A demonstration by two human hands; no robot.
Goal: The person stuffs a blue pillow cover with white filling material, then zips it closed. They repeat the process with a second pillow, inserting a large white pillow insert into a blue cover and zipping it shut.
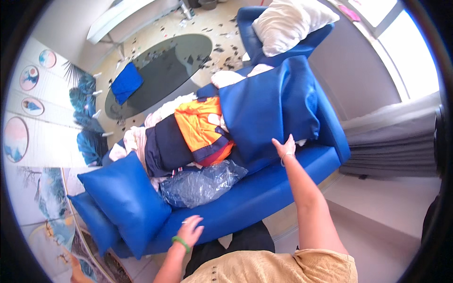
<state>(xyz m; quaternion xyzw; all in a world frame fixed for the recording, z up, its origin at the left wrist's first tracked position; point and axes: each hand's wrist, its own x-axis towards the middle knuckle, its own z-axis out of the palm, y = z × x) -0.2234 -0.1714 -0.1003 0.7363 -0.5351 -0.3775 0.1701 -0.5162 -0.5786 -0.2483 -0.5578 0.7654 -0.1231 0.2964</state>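
Observation:
My right hand (285, 145) rests with spread fingers at the lower edge of a large blue leather-like cover (253, 116) draped over the sofa's right part. My left hand (190, 230), a green bangle on its wrist, hovers near the blue sofa back (226, 215), holding nothing. Between the hands, on the sofa, lie a crumpled clear plastic bag (201, 187), an orange garment with navy parts (194, 123) and a dark navy cloth (164, 141). Pale pink clothes (134, 139) are bunched beside them. A blue cushion (124, 198) leans at the left end.
Beyond the sofa, an oval dark rug (159, 78) bears a blue cloth (126, 83), and dark scraps (230, 56) litter the floor. A blue armchair (247, 35) holds a white pillow (283, 24). Grey curtains (393, 141) hang right; part of another hand (77, 270) shows lower left.

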